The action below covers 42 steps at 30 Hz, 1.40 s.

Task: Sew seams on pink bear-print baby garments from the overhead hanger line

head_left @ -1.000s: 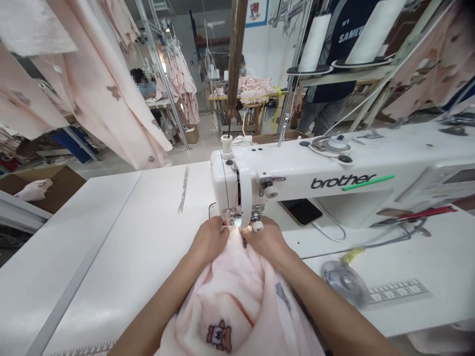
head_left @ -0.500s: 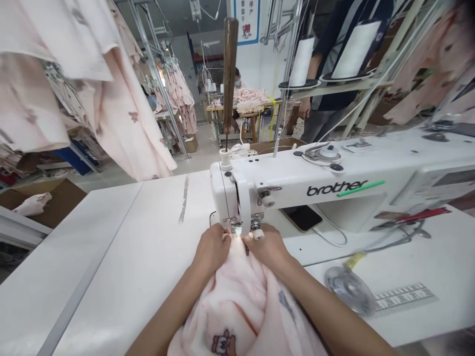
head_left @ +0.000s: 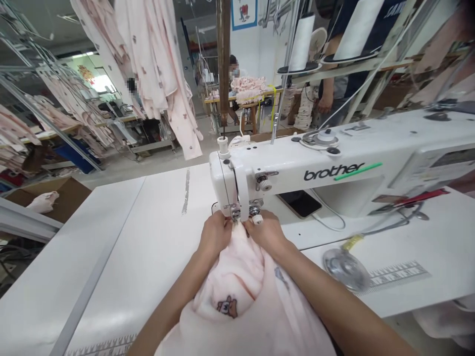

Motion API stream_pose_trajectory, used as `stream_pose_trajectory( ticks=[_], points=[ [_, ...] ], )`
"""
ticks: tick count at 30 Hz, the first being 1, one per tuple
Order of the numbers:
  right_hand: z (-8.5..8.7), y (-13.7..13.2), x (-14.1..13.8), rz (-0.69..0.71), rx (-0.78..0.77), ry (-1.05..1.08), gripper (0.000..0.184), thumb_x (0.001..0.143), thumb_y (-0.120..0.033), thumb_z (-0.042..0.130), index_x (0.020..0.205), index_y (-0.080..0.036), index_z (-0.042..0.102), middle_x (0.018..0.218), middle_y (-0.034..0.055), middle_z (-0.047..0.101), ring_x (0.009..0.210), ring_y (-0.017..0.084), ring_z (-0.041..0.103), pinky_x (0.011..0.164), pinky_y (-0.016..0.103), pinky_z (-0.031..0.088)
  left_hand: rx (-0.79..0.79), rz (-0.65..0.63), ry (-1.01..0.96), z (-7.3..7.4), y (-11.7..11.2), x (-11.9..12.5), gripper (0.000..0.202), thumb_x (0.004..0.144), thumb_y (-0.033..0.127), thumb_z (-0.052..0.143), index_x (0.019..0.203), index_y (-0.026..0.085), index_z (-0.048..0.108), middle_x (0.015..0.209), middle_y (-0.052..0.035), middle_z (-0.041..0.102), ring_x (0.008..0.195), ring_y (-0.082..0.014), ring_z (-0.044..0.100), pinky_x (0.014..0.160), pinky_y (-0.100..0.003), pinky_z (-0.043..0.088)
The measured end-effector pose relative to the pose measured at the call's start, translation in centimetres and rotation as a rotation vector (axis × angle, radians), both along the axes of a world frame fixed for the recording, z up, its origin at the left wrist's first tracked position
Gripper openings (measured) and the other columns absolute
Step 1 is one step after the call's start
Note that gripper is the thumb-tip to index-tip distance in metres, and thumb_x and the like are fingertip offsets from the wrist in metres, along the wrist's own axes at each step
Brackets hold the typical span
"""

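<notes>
A pale pink plush garment (head_left: 248, 287) with a small bear print runs from the bottom edge up to the needle area of a white sewing machine (head_left: 282, 173). My left hand (head_left: 215, 233) is closed on the cloth just left of the presser foot (head_left: 235, 213). On the other side, my right hand (head_left: 265, 231) pinches the cloth, partly hidden behind the machine's thread guide and knob. Between both hands the fabric gathers into a narrow strip under the foot. The fingertips and the needle point are too small or covered to make out.
Right of the needle, a phone (head_left: 300, 202) with a white cable lies under the machine arm. A round clear dish (head_left: 345, 269) sits near a printed ruler (head_left: 399, 274). Thread cones (head_left: 302, 42) stand behind. Pink garments (head_left: 156, 59) hang at the back left; a person (head_left: 336, 74) stands behind the machine.
The view has tilted and shifted, so the machine and hands appear slightly higher. Hanging garments on the left have swung or moved along. Both hands stay on the cloth at the presser foot.
</notes>
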State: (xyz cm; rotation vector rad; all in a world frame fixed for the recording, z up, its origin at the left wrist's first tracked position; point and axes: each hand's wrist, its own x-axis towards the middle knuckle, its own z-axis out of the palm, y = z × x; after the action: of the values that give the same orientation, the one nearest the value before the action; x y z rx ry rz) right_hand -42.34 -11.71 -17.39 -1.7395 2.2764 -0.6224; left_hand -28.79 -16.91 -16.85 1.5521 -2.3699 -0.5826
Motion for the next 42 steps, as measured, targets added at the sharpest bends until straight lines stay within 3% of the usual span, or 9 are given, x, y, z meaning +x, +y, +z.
stream_pose_trajectory(
  ticks=[8, 17, 25, 31, 34, 36, 42],
  points=[
    [-0.8, -0.3, 0.2, -0.037, -0.011, 0.066, 0.019, 0.081, -0.025, 0.049, 0.080, -0.015, 0.065, 0.073, 0.0074, 0.066, 0.067, 0.019, 0.059, 0.054, 0.026, 0.031, -0.029, 0.029, -0.076, -0.4, -0.3, -0.3, 0.018, 0.084, 0.025, 0.042, 0.084, 0.014, 0.056, 0.089, -0.0128, 0.065, 0.087, -0.0249, 0.062, 0.068, -0.029, 0.041],
    [-1.2, -0.3, 0.5, -0.057, -0.056, 0.120, 0.023, 0.084, -0.028, 0.047, 0.085, -0.015, 0.066, 0.075, 0.0087, 0.066, 0.071, 0.020, 0.060, 0.058, 0.026, 0.034, -0.056, 0.002, -0.096, -0.2, -0.2, -0.3, 0.023, 0.086, 0.021, 0.040, 0.101, 0.012, 0.056, 0.102, -0.0135, 0.064, 0.098, -0.0254, 0.059, 0.077, -0.030, 0.042],
    [-1.5, -0.5, 0.7, -0.032, -0.071, 0.145, 0.026, 0.087, -0.029, 0.046, 0.084, -0.014, 0.066, 0.077, 0.0107, 0.066, 0.075, 0.022, 0.060, 0.059, 0.027, 0.033, -0.065, -0.004, -0.051, -0.3, -0.2, -0.2, 0.025, 0.086, 0.022, 0.037, 0.099, 0.011, 0.057, 0.103, -0.0151, 0.062, 0.096, -0.0263, 0.060, 0.077, -0.032, 0.042],
    [-0.7, 0.3, 0.3, 0.036, -0.084, 0.076, 0.026, 0.089, -0.030, 0.046, 0.077, -0.015, 0.064, 0.068, 0.0059, 0.066, 0.068, 0.019, 0.060, 0.059, 0.025, 0.034, -0.081, -0.057, 0.070, -0.3, -0.3, 0.4, 0.027, 0.083, 0.017, 0.041, 0.106, 0.015, 0.054, 0.102, -0.0090, 0.061, 0.097, -0.0202, 0.059, 0.079, -0.027, 0.043],
    [-0.5, 1.2, -0.6, 0.169, -0.108, -0.001, 0.032, 0.094, -0.034, 0.037, 0.081, -0.019, 0.062, 0.066, -0.0010, 0.066, 0.068, 0.014, 0.061, 0.063, 0.022, 0.037, -0.075, -0.067, 0.108, -0.4, -0.4, 0.5, 0.023, 0.081, 0.015, 0.041, 0.099, 0.015, 0.056, 0.098, -0.0089, 0.061, 0.090, -0.0197, 0.060, 0.075, -0.027, 0.044],
    [-0.7, 1.6, -1.2, 0.211, -0.118, -0.031, 0.039, 0.097, -0.035, 0.028, 0.084, -0.019, 0.061, 0.072, -0.0002, 0.067, 0.072, 0.014, 0.061, 0.066, 0.021, 0.039, -0.067, -0.061, 0.123, -0.6, -0.5, 0.5, 0.021, 0.081, 0.015, 0.041, 0.096, 0.015, 0.057, 0.096, -0.0094, 0.061, 0.088, -0.0207, 0.060, 0.074, -0.028, 0.044],
    [-1.5, 1.3, -1.7, 0.142, -0.093, -0.032, 0.042, 0.095, -0.033, 0.021, 0.088, -0.015, 0.059, 0.082, 0.0085, 0.066, 0.079, 0.022, 0.060, 0.067, 0.027, 0.038, -0.038, -0.049, 0.156, -1.1, -0.8, 0.4, 0.019, 0.080, 0.017, 0.042, 0.093, 0.015, 0.057, 0.097, -0.0098, 0.061, 0.090, -0.0225, 0.059, 0.075, -0.030, 0.043]
  ],
)
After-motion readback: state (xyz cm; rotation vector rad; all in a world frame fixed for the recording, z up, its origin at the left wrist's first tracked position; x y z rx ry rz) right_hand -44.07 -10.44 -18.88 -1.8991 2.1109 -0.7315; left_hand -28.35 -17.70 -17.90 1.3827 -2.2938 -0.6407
